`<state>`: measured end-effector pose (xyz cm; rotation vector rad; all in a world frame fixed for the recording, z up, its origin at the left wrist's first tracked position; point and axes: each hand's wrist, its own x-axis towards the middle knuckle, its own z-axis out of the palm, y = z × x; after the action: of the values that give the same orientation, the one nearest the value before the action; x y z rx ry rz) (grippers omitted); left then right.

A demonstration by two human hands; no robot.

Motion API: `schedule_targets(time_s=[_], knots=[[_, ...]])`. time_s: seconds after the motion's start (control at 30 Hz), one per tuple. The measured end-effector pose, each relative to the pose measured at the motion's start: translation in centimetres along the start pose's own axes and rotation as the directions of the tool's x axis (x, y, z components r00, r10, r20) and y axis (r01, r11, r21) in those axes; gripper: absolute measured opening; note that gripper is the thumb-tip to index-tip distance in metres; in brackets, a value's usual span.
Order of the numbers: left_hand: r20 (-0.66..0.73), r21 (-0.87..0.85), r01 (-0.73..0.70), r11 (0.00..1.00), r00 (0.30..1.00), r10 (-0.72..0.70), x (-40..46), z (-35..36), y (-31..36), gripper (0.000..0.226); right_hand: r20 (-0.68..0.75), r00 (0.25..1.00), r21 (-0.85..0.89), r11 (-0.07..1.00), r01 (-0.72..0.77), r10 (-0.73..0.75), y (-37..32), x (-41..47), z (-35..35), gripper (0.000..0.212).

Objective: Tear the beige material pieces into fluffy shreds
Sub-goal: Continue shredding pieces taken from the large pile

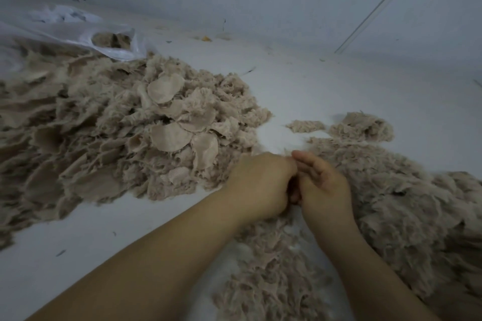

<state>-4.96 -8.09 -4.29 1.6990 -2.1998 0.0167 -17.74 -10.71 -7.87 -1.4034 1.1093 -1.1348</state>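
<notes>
Hands meet knuckle to knuckle: left hand (257, 185) fisted, right hand (322, 187) curled; grip contents hidden. Beige pieces (125, 128) heaped left, shreds (407, 206) right.

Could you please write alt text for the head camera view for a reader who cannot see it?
Two bare hands, left hand and right hand, meet low in the frame over a white surface. A pile of beige round pieces lies to their left, fluffy shreds to their right, a plastic bag behind.

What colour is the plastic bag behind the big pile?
Translucent white plastic bag, seen in the head view.
</notes>
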Motion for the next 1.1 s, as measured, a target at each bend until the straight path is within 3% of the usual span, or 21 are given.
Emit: schedule_targets(time_s=[0.07, 0.13, 0.3, 0.4, 0.47, 0.53, 0.63, 0.7, 0.77, 0.83, 0.97, 1.1], knots=[[-0.054, -0.11, 0.082, 0.991, 0.995, -0.088, -0.2, -0.2, -0.8, 0.014, -0.004, 1.0, -0.064, 0.998, -0.016, 0.015, 0.0, 0.0, -0.1, 0.036], [-0.08, -0.061, 0.119, 0.991, 0.989, -0.124, -0.2, 0.1, -1.6, 0.021, -0.009, 1.0, -0.122, 0.992, -0.024, 0.023, 0.0, 0.1, -0.2, 0.031], [0.05, 0.062, 0.049, 0.997, 0.997, -0.052, -0.1, 0.9, -1.9, 0.016, -0.034, 0.998, -0.141, 0.988, -0.056, 0.052, 0.1, 0.2, -0.2, 0.024], [-0.038, 0.124, 0.064, 0.99, 0.997, -0.06, -0.1, 1.2, -1.9, 0.004, -0.005, 0.998, -0.183, 0.982, -0.055, 0.055, 0.0, 0.1, -0.1, 0.025], [-0.178, -0.046, 0.128, 0.991, 0.975, -0.135, -0.2, 1.3, -2.0, 0.02, 0.016, 0.999, -0.218, 0.975, -0.033, 0.037, -0.1, 0.0, 0.0, 0.026], [-0.267, -0.369, 0.167, 0.914, 0.923, -0.277, -0.1, 1.3, -2.1, 0.037, 0.019, 0.999, -0.236, 0.971, -0.028, 0.033, -0.3, -0.1, 0.0, 0.027], [-0.133, -0.682, 0.187, 0.707, 0.919, -0.372, 0.2, 1.4, -1.8, 0.038, -0.004, 1.0, -0.235, 0.972, 0.014, -0.016, -0.5, -0.4, 0.0, 0.025], [0.006, -0.733, 0.219, 0.644, 0.949, -0.316, 0.2, 1.6, -1.4, 0.036, -0.013, 1.0, -0.128, 0.991, 0.024, -0.026, -0.7, -0.5, 0.0, 0.026], [0.06, -0.779, 0.231, 0.583, 0.953, -0.297, 0.0, 1.7, -1.3, 0.035, 0.013, 1.0, 0.009, 1.0, 0.009, -0.009, -1.0, -0.6, 0.1, 0.029], [0.073, -0.826, 0.233, 0.514, 0.947, -0.312, -0.1, 1.6, -1.3, 0.033, 0.044, 0.999, 0.045, 0.999, 0.022, -0.024, -1.1, -0.7, 0.2, 0.03], [0.056, -0.831, 0.242, 0.502, 0.933, -0.357, -0.2, 1.8, -1.3, 0.027, 0.066, 0.995, 0.063, 0.995, 0.073, -0.077, -1.3, -0.9, 0.1, 0.022], [0.102, -0.916, 0.232, 0.328, 0.924, -0.368, 0.0, 1.8, -1.4, 0.032, 0.084, 0.996, 0.088, 0.996, 0.028, -0.035, -1.1, -0.9, 0.4, 0.012]])
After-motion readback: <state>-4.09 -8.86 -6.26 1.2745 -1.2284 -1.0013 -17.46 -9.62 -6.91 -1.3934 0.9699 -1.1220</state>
